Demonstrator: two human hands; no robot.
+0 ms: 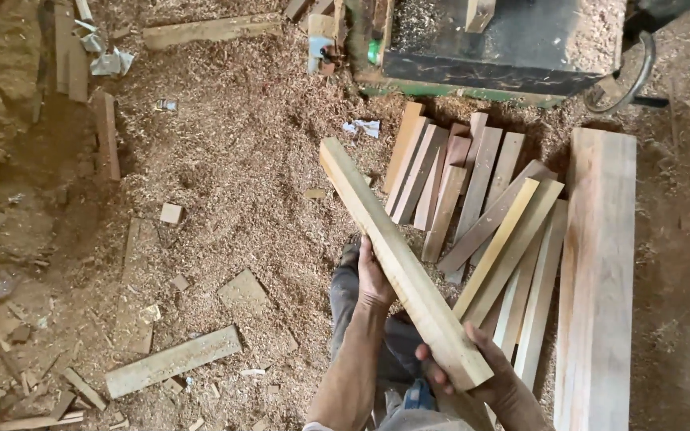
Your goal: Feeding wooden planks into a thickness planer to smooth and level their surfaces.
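R hand (495, 381) nearest the cam: cupped under the near end of the long wood beam (399, 258), fingers (433, 369) curled up round its end face, thumb on the far side – firm hold, closed on the wood. L hand (373, 275) a bit further up the beam, on its L side, palm flat vs the side face, fingers wrapped partly underneath; how tight, can't tell. Forearm runs down to the frame bottom. Beam itself is held off the floor, slanting from near-R up to far-L, far end over the sawdust. Person's trouser legs & a shoe show just under the beam, near its middle.

R of the beam: stack of sawn slats (489, 215), pale & reddish, fanned out on the floor, some leaning over each other. Further R of those, a wide thick plank (600, 271) lying lengthwise, just beside the slats.

L of the beam: sawdust floor (233, 175) w/ offcuts – a flat board (173, 361) near-L, small blocks scattered round it, well apart from the beam.

Beyond the beam's far end: dark green machine base (505, 56) w/ shavings on top, a curved metal handle (628, 80) at its R corner. Far-L: another long timber (209, 30) lying in the dust.
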